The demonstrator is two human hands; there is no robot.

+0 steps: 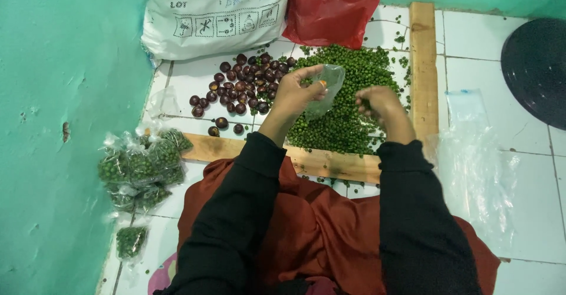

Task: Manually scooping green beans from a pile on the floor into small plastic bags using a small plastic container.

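Observation:
My left hand holds a small clear plastic bag up by its mouth, above a large pile of small green berries on the white tiled floor. Just to the right, my right hand hovers over the same pile with its fingers curled, apparently pinching some green berries; what is inside the fist is hidden. Dark purple-brown round fruits lie in a heap to the left of the green pile.
Wooden planks frame the pile at right and front. Several filled clear bags of green berries lie at left by the teal wall. A stack of clear bags lies at right. A white sack, red bag, dark round object.

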